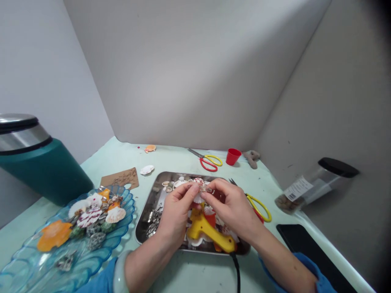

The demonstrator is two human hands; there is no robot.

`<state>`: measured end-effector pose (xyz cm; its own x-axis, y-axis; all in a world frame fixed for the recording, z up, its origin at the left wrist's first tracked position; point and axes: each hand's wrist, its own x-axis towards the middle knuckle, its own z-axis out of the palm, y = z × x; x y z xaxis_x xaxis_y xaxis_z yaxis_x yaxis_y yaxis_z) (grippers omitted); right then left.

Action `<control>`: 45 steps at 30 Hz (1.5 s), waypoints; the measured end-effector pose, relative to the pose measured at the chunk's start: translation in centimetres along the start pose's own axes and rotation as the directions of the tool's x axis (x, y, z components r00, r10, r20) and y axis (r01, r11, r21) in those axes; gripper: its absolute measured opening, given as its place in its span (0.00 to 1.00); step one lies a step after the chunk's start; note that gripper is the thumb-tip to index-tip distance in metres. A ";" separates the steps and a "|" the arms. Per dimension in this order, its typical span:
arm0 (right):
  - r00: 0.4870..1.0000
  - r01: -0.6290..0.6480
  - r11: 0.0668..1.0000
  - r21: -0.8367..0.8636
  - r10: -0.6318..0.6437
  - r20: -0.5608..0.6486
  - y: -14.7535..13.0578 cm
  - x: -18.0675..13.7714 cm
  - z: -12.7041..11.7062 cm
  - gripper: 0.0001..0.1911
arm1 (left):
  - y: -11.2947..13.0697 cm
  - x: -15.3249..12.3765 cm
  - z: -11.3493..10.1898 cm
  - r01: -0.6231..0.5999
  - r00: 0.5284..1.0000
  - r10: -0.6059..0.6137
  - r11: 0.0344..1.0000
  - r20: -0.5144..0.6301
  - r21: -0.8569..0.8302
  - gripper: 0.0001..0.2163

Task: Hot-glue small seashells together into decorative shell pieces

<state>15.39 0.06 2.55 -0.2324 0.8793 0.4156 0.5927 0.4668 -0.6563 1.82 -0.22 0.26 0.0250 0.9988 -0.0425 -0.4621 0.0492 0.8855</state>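
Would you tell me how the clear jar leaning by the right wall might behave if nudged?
The jar looks round and lies tilted on its side, so it would probably roll or slide. Its contents sit heaped at the lower end, so that end is likely heavier. The black lid appears on, so spilling seems unlikely.

No writing could be read anywhere on the surface. A white label (297,189) on the clear, black-lidded jar (314,185) lying at the right edge carried dark print and what looked like a barcode, all too small to make out. A brown card (120,178) toward the left edge bore faint markings, likewise illegible.
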 end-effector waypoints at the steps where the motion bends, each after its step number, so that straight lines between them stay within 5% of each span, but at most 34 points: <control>1: 0.999 0.012 1.000 -0.022 -0.012 -0.030 0.0 -0.1 0.1 0.06 | 0.0 0.0 0.0 0.013 1.000 -0.013 1.000 0.008 0.004 0.12; 5: 0.982 0.079 0.973 -0.219 -0.114 -0.149 0.4 -0.4 0.3 0.04 | -0.1 0.0 0.0 0.023 1.000 -0.023 1.000 -0.019 0.005 0.14; 10: 0.948 0.197 0.832 -0.519 -0.297 -0.115 0.9 -0.6 0.7 0.07 | -0.2 0.1 -0.1 0.021 0.999 -0.020 0.999 -0.042 0.029 0.11; 18: 0.884 0.409 0.806 -0.429 -0.466 -0.032 0.4 -0.1 0.6 0.08 | 0.0 0.1 -0.1 0.023 0.999 -0.026 0.994 -0.026 -0.102 0.09; 26: 0.958 0.167 0.983 -0.081 -0.181 -0.224 0.8 0.2 0.1 0.14 | 0.0 0.0 0.0 -0.006 0.999 0.009 0.998 -0.042 0.065 0.09; 29: 0.996 -0.020 0.995 0.102 0.029 -0.085 0.7 0.4 -0.1 0.08 | 0.1 -0.2 0.1 -0.029 0.999 0.034 0.990 -0.029 0.140 0.09; 33: 0.970 -0.241 0.885 0.398 0.219 0.101 0.7 0.4 -0.4 0.06 | 0.0 -0.2 0.0 -0.028 1.000 0.029 0.995 -0.012 0.093 0.11; 37: 0.953 -0.303 0.787 0.538 0.264 0.150 1.0 0.4 -0.3 0.07 | -0.1 -0.1 -0.1 -0.012 0.999 0.010 0.998 0.039 0.062 0.09; 45: 0.970 -0.243 0.866 0.437 0.219 0.105 0.7 0.6 -0.3 0.05 | 0.1 -0.2 0.0 -0.041 0.999 0.042 0.977 0.000 0.211 0.08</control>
<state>15.89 0.87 2.54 -0.1766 0.9650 0.1936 0.2326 0.2321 -0.9445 1.76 -0.39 0.36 0.0053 1.0000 -0.0056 -0.2653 0.0068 0.9641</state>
